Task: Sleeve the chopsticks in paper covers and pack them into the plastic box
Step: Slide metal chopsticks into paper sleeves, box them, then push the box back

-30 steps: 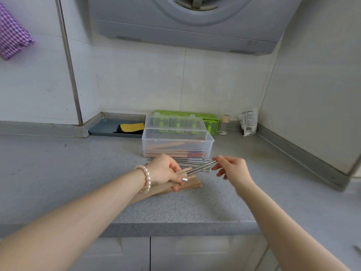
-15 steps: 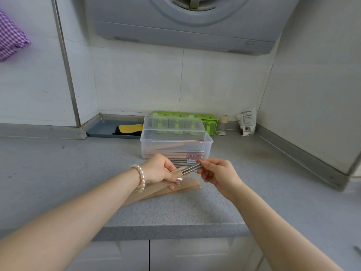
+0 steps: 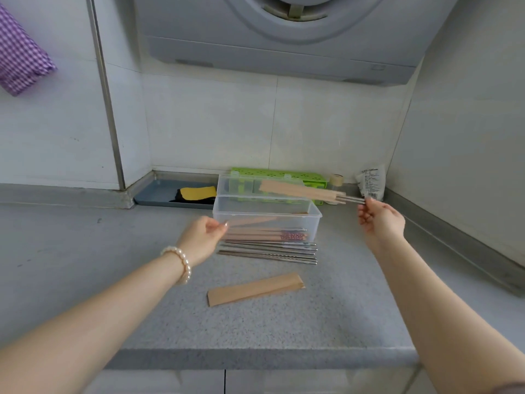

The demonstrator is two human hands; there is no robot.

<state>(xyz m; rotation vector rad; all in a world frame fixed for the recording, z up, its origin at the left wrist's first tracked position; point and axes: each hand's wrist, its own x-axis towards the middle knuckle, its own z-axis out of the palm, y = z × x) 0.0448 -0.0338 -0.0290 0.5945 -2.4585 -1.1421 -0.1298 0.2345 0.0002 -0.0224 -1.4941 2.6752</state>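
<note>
Fingers of the right hand [image 3: 380,223] pinch the metal ends of the sleeved chopsticks [image 3: 301,191] above the plastic box [image 3: 267,216]; half a second ago both hands held them low. Left hand [image 3: 203,237], loosely curled, now holds nothing over the grey speckled counter [image 3: 85,265] below the range hood [image 3: 284,32].

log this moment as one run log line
right hand: holds sleeved chopsticks over plastic box | left hand: free, near box | counter: bare chopsticks, paper cover
</note>
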